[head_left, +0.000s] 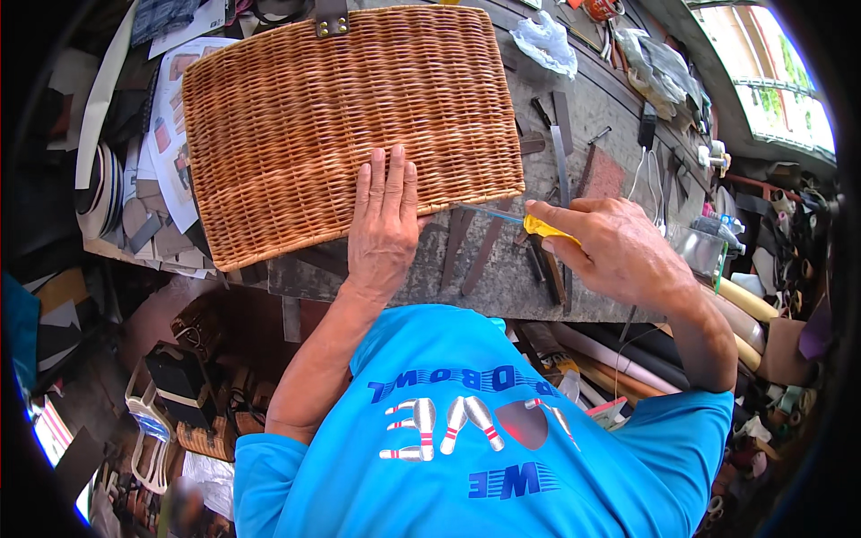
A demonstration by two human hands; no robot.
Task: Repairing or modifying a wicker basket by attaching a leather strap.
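Observation:
A woven wicker panel, apparently a basket lid (336,99), lies at the upper middle, with a dark leather strap (331,20) and brass-coloured rivets at its far edge. My left hand (384,229) rests on its near part, fingers stretched out flat, the thumb mostly hidden. My right hand (610,251) grips a yellow-handled tool (549,233), like a screwdriver or awl. Its thin shaft reaches left to the wicker's near edge, right of my left hand; the tip is too small to make out. Dark leather strips (484,251) lie on the bench beside it.
The worn bench (377,300) carries papers (163,134) on the left, plastic bags (543,43), a long blade (560,161) and a reddish block (599,175) on the right. Rolls of material (744,296) crowd the right side. A chair (148,421) stands at lower left.

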